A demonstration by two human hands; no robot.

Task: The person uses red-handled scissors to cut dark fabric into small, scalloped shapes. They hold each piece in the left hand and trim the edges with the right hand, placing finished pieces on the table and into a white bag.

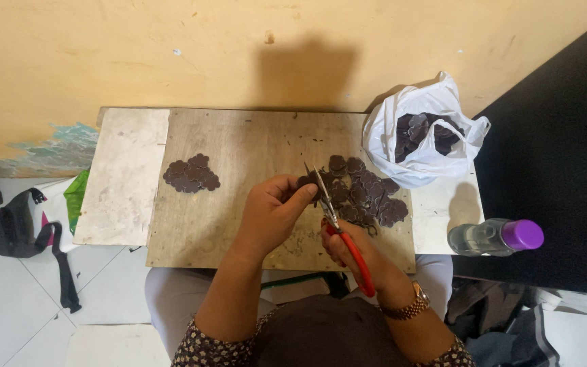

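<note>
Beside wooden board (239,149), white bag (402,153) holds dark cutouts (424,132).

Bright, even daylight — soft shadows; sharp

We hold red-handled scissors (338,228) in our right hand (348,248), blades open and pointing toward twelve o'clock, while our left hand (273,211) pinches a dark brown scalloped piece (305,181) against them. At two o'clock from our hands a loose heap of like pieces (368,194) lies on the wooden board (239,204); at ten o'clock, a smaller cluster (191,174). Farther toward two, a white plastic bag (392,136) holds more.
</note>
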